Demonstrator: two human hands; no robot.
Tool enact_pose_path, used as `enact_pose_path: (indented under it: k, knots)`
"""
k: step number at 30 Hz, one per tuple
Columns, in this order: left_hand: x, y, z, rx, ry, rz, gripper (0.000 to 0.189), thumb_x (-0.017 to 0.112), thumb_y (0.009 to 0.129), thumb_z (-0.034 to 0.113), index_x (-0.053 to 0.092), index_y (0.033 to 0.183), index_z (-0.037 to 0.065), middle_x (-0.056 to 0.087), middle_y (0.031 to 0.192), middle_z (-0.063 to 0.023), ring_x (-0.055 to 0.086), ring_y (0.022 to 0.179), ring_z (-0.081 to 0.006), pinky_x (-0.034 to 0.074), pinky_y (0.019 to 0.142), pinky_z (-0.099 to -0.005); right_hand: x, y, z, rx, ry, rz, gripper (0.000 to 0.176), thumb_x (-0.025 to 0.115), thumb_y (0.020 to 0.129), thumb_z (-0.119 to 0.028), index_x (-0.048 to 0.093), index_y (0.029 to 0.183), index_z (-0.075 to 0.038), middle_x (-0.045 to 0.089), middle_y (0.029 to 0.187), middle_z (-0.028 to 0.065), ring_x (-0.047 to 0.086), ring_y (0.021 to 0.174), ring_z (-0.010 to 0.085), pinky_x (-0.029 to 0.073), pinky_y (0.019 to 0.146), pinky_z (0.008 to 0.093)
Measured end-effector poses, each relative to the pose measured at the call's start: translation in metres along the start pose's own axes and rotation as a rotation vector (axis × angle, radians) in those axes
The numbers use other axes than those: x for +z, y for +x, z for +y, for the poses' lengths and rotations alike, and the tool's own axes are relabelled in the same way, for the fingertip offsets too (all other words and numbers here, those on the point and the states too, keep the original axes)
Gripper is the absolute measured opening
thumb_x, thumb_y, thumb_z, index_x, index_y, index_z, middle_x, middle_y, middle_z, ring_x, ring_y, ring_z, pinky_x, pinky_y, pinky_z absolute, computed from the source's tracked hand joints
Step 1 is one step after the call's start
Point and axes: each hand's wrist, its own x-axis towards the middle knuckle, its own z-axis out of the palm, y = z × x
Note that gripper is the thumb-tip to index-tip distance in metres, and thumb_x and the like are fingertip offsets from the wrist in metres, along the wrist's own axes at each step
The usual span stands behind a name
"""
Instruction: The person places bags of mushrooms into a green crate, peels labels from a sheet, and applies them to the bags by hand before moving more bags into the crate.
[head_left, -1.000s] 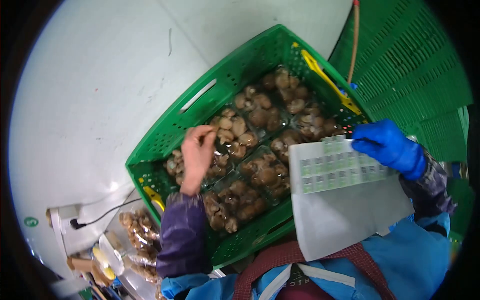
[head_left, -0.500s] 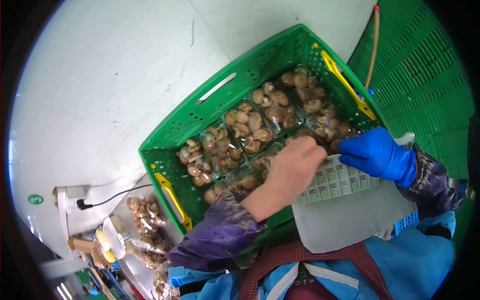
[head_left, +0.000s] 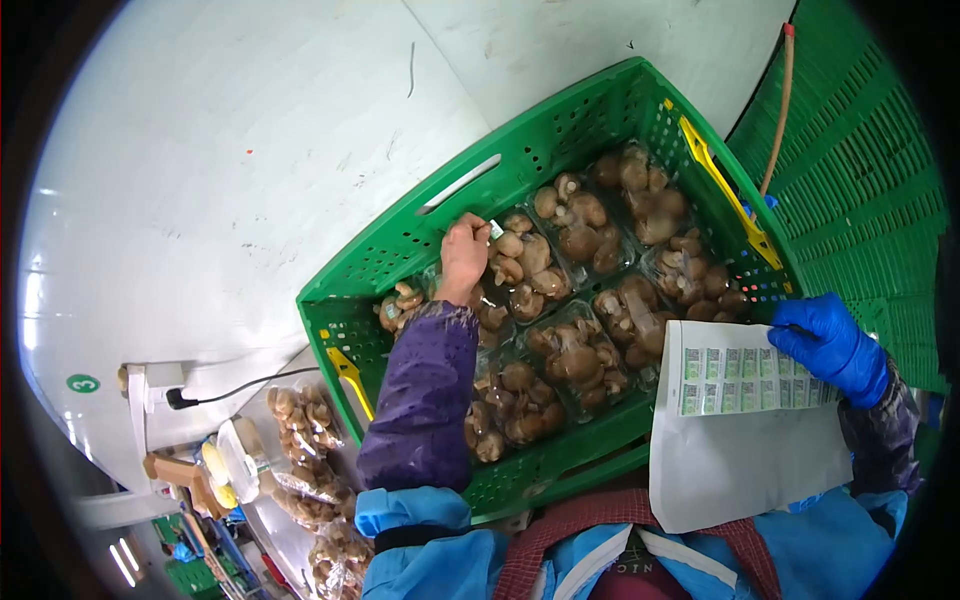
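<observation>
My left hand (head_left: 464,258), bare, reaches over the far side of a green crate (head_left: 385,238). Its fingertips pinch a small label sticker (head_left: 495,230) just above a clear-wrapped pack of mushrooms (head_left: 528,262). In my right hand (head_left: 832,343), which wears a blue glove, is a white sheet of label stickers (head_left: 745,455), gripped by its upper right edge. Rows of small printed labels run across the top part of the sheet, which hangs over the crate's near right corner. Several more mushroom packs (head_left: 577,358) sit side by side in the crate.
Bagged mushrooms (head_left: 305,425) lie on a metal surface at left, near a black plug and cable (head_left: 185,402). Yellow handles (head_left: 715,170) mark the crate's ends. Beyond stand a white wall (head_left: 250,190) and green slatted plastic (head_left: 850,200) at right.
My left hand has moved from the label sheet to the far left part of the crate, with a sticker in its fingers. My right hand and the sheet have shifted slightly right and down.
</observation>
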Motion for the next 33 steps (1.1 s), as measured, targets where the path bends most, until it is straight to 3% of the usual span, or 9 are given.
enact_pose_path:
  k: [6, 12, 14, 15, 20, 23, 27, 30, 33]
  knots:
    - [0.013, 0.013, -0.001, -0.095, 0.193, -0.099, 0.022, 0.063, 0.076, 0.024, 0.06, 0.084, 0.004, 0.062, 0.088, -0.0147, 0.058, 0.086, -0.032, 0.045, 0.077, -0.0417, 0.0, -0.009, 0.013, 0.006, -0.02, 0.052, 0.01, 0.062, 0.077, -0.009, 0.057, 0.073, -0.002, 0.053, 0.059, 0.0133, 0.054, 0.051, 0.0268, 0.041, 0.047, 0.032]
    - [0.008, 0.001, 0.052, 0.129, 0.59, 0.088, 0.018, 0.064, 0.075, 0.014, 0.057, 0.085, 0.002, 0.061, 0.082, -0.0161, 0.061, 0.072, -0.0309, 0.049, 0.064, -0.0372, -0.002, -0.011, 0.026, -0.071, -0.02, 0.067, 0.01, 0.062, 0.077, -0.01, 0.057, 0.073, -0.003, 0.054, 0.059, 0.0137, 0.055, 0.051, 0.0279, 0.043, 0.048, 0.033]
    - [0.015, 0.012, 0.062, 0.283, -0.004, 0.057, 0.014, 0.064, 0.075, 0.009, 0.056, 0.084, 0.001, 0.061, 0.078, -0.0151, 0.061, 0.066, -0.0274, 0.048, 0.06, -0.0359, -0.001, -0.012, 0.03, -0.063, -0.001, 0.076, 0.01, 0.063, 0.077, -0.01, 0.057, 0.074, -0.003, 0.054, 0.06, 0.0137, 0.056, 0.052, 0.0285, 0.043, 0.048, 0.0332]
    - [0.029, 0.021, 0.067, 0.148, -0.326, -0.031, 0.011, 0.062, 0.075, 0.004, 0.055, 0.084, 0.001, 0.061, 0.075, -0.0144, 0.06, 0.065, -0.0246, 0.046, 0.06, -0.0343, -0.002, -0.012, 0.032, -0.065, 0.012, 0.081, 0.01, 0.063, 0.076, -0.01, 0.057, 0.074, -0.003, 0.055, 0.06, 0.0137, 0.056, 0.053, 0.0292, 0.043, 0.048, 0.0333]
    - [0.071, 0.047, 0.07, 0.057, -0.312, -0.212, 0.009, 0.055, 0.079, 0.001, 0.055, 0.088, 0.001, 0.061, 0.078, -0.0095, 0.06, 0.066, -0.0191, 0.047, 0.059, -0.0324, -0.002, -0.018, 0.044, -0.056, 0.022, 0.089, 0.009, 0.063, 0.076, -0.01, 0.058, 0.075, -0.003, 0.056, 0.061, 0.0131, 0.057, 0.054, 0.0287, 0.044, 0.049, 0.0332]
    - [0.085, 0.049, 0.067, 0.283, 0.179, -0.045, 0.025, 0.052, 0.073, -0.002, 0.053, 0.097, 0.005, 0.061, 0.081, -0.0184, 0.059, 0.077, -0.0395, 0.047, 0.065, -0.0447, 0.001, -0.02, 0.053, -0.113, -0.037, 0.141, 0.008, 0.062, 0.076, -0.009, 0.058, 0.075, -0.003, 0.056, 0.062, 0.0125, 0.057, 0.055, 0.0287, 0.045, 0.05, 0.0336]
    - [0.069, 0.032, 0.097, 0.379, 0.732, -0.051, 0.043, 0.051, 0.078, 0.004, 0.038, 0.117, 0.016, 0.049, 0.106, -0.0122, 0.062, 0.076, -0.0306, 0.051, 0.054, -0.0408, -0.001, -0.023, 0.053, -0.095, -0.068, 0.181, 0.008, 0.061, 0.078, -0.011, 0.058, 0.076, -0.004, 0.053, 0.063, 0.0131, 0.055, 0.057, 0.0312, 0.043, 0.05, 0.0355]
    - [0.047, 0.015, 0.125, 0.519, 0.521, 0.037, 0.034, 0.055, 0.077, 0.004, 0.044, 0.109, 0.012, 0.049, 0.101, -0.0149, 0.059, 0.07, -0.0357, 0.047, 0.056, -0.0452, -0.001, -0.023, 0.056, -0.151, -0.078, 0.234, 0.009, 0.06, 0.079, -0.012, 0.057, 0.076, -0.004, 0.053, 0.063, 0.0139, 0.055, 0.057, 0.0311, 0.043, 0.05, 0.0357]
    - [0.027, -0.025, 0.168, 0.575, -0.032, -0.108, 0.021, 0.054, 0.082, 0.006, 0.05, 0.102, 0.008, 0.052, 0.081, -0.0078, 0.055, 0.064, -0.0194, 0.043, 0.054, -0.033, 0.0, -0.02, 0.052, -0.195, -0.082, 0.271, 0.01, 0.061, 0.079, -0.014, 0.057, 0.076, -0.005, 0.053, 0.062, 0.0137, 0.054, 0.055, 0.0316, 0.043, 0.05, 0.0364]
